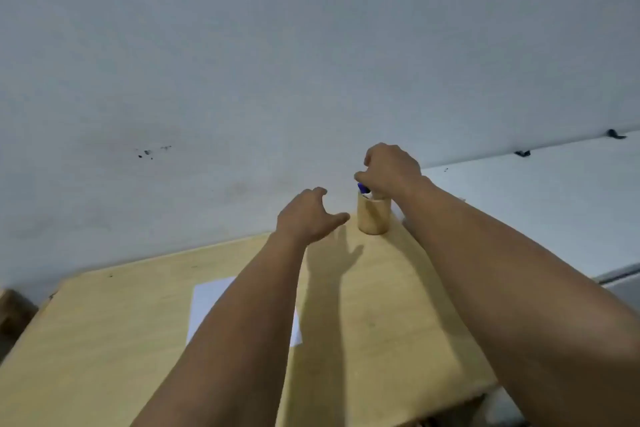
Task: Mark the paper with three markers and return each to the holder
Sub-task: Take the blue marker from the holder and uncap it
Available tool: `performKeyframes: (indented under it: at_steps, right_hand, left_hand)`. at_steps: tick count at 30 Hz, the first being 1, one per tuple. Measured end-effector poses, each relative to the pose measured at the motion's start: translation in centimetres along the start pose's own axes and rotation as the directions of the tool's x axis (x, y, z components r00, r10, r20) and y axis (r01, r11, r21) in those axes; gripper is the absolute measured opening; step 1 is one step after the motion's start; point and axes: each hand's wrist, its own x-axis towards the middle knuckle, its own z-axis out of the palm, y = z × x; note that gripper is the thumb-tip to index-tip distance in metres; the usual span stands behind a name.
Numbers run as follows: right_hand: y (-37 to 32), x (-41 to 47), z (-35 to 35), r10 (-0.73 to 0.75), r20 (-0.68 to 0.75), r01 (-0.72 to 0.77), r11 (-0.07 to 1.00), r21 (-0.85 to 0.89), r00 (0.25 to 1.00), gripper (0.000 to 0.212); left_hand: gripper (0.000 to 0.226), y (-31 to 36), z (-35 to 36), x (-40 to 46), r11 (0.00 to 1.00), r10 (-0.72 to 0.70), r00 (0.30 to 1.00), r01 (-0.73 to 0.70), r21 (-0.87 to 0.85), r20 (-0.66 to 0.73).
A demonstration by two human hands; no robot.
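Note:
A round wooden holder [373, 215] stands at the far edge of the wooden table [104, 340], close to the wall. A blue marker cap [362, 188] pokes out of its top. My right hand [389, 168] hovers directly over the holder, fingers curled down onto the markers inside; what it grips is hidden under the fingers. My left hand [308, 215] hangs just left of the holder, fingers spread, holding nothing and not touching it. A white sheet of paper [207, 302] lies on the table nearer to me, partly covered by my left forearm.
A grey-white wall [242, 62] rises right behind the table. A white ledge or counter [536, 204] runs to the right. A brown object [14, 312] sits beyond the table's left edge.

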Motion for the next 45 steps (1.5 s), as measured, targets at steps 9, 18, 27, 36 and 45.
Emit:
performKeyframes:
  at_steps: [9, 18, 27, 36, 45]
  right_hand:
    - [2.0, 5.7, 6.0, 0.133, 0.01, -0.132, 0.989, -0.07, 0.991, 0.036]
    - [2.9, 6.1, 8.0, 0.132, 0.002, -0.131, 0.988, -0.086, 0.991, 0.028]
    - [2.5, 5.4, 4.7, 0.188, -0.128, -0.161, 0.968, 0.194, 0.974, 0.02]
    - [-2.2, 4.5, -4.6, 0.062, -0.311, 0.135, 0.809, 0.572, 0.948, 0.017]
    - [-10.9, -4.0, -2.2, -0.237, 0.087, 0.087, 0.637, 0.766, 0.968, 0.008]
  left_hand:
    - [0.099, 1.4, 9.2, 7.5, 0.953, -0.039, 0.991, 0.076, -0.295, 0.129]
    - [0.08, 2.3, 13.0, 8.0, 0.86, -0.067, 0.998, 0.061, -0.506, 0.006]
    - [0.075, 2.9, 12.6, 7.9, 0.859, -0.084, 0.995, 0.099, -0.503, 0.053]
    - [0.058, 2.6, 2.6, 6.8, 0.939, -0.088, 0.995, 0.064, -0.337, -0.054]
    - [0.072, -3.0, -12.3, -1.6, 0.686, -0.4, 0.883, 0.111, -0.719, -0.246]
